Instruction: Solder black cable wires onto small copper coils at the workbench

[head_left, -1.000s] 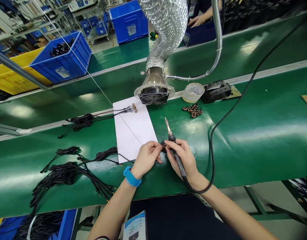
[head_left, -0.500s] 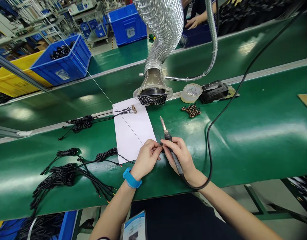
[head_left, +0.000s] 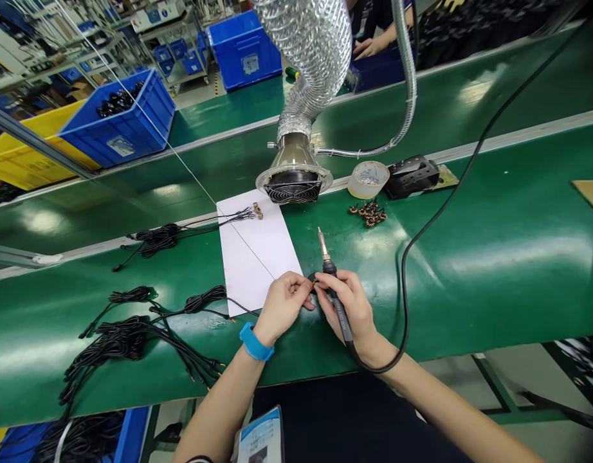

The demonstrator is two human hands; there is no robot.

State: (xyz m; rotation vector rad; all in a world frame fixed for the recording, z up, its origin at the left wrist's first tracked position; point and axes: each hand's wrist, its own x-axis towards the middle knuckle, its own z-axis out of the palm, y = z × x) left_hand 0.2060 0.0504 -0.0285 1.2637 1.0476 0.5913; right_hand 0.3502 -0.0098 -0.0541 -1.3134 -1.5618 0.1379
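My right hand (head_left: 350, 307) is closed around a soldering iron (head_left: 342, 315), whose metal tip points up and away. Its thumb and forefinger also pinch at a small dark part with copper-coloured bits (head_left: 314, 280). My left hand (head_left: 285, 302) has its fingers pressed together at the left side of that part; a black cable (head_left: 241, 307) runs toward it, and a thin solder wire (head_left: 251, 247) comes down to it. What exactly the left fingertips grip is too small to tell. Beneath the left hand lies a white sheet (head_left: 255, 257).
A fume hood (head_left: 294, 168) hangs ahead of my hands. Behind to the right are small copper-coloured parts (head_left: 370, 213), a tape roll (head_left: 368, 179) and a black iron stand (head_left: 412, 176). Black cable bundles (head_left: 120, 337) lie left. Across the bench show blue bins (head_left: 120, 125) and a person's hand (head_left: 368, 47).
The soldering iron has turned more upright, its tip shifting slightly right. The small dark part between my fingertips shows more clearly. My left hand has barely moved.
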